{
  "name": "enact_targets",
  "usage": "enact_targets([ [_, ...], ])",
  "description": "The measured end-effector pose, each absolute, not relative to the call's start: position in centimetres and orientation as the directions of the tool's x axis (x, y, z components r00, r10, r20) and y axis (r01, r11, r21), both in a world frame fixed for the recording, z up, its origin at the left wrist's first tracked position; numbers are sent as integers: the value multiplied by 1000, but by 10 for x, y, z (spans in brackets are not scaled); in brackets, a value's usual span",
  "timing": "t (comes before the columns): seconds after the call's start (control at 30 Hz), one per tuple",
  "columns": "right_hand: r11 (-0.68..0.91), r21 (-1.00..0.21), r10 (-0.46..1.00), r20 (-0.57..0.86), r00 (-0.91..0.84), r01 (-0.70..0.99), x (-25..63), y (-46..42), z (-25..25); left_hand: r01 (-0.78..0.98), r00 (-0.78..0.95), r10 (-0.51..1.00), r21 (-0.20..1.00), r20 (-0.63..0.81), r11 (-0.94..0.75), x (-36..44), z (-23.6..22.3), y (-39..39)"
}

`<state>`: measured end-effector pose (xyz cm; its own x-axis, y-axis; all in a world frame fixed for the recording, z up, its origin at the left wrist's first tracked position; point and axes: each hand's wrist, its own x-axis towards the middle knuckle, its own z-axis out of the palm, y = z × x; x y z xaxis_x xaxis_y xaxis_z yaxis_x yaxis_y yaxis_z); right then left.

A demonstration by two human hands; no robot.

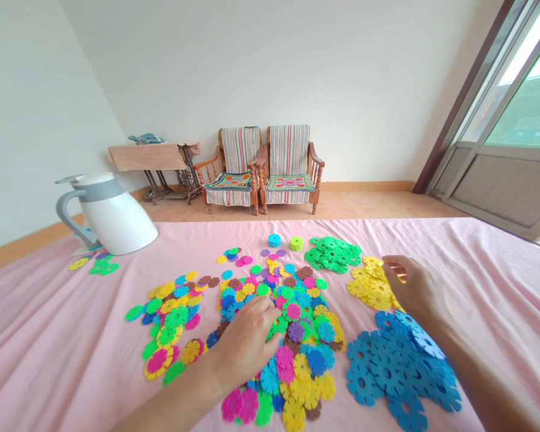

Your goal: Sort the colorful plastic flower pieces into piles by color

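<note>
My left hand (pixel 249 339) rests on a mixed pile of small plastic interlocking discs (pixel 296 330) in many colours. Its fingers are curled down and pressed together; what they hold, if anything, is hidden. Over the right edge of a pile of yellow interlocking discs (pixel 371 287) is my right hand (pixel 409 285), closed, with yellow showing between thumb and fingers. Nearer me, blue interlocking discs (pixel 400 366) lie heaped beside my right forearm. Green ones (pixel 333 254) form another heap behind the yellow.
A blue stack (pixel 274 240) and a lime stack (pixel 296 243) stand at the back. More mixed discs (pixel 175 315) lie left of my left hand. A white and grey jug (pixel 112 213) stands on the pink cloth (pixel 94 312) at far left. Two wooden armchairs (pixel 290 159) are beyond the table.
</note>
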<state>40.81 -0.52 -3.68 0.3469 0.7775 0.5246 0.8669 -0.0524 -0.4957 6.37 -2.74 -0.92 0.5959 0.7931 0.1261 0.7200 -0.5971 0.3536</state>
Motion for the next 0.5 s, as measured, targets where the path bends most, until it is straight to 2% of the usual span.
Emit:
enact_targets([
  [0.23, 133, -460, 827, 540, 158, 878, 355, -19, -21, 744, 507, 808, 321, 300, -586, 56, -8, -23],
  [0.33, 252, -490, 864, 502, 34, 835, 328, -28, -18, 720, 428, 834, 426, 349, -548, 51, -8, -19],
  [0.43, 354, -568, 904, 412, -116, 743, 298, -41, -13, 631, 404, 856, 580, 321, -515, 53, -6, -21],
  [0.5, 386, -642, 917, 347, -198, 662, 279, -50, -10, 579, 417, 858, 640, 299, -505, 57, -4, -25],
])
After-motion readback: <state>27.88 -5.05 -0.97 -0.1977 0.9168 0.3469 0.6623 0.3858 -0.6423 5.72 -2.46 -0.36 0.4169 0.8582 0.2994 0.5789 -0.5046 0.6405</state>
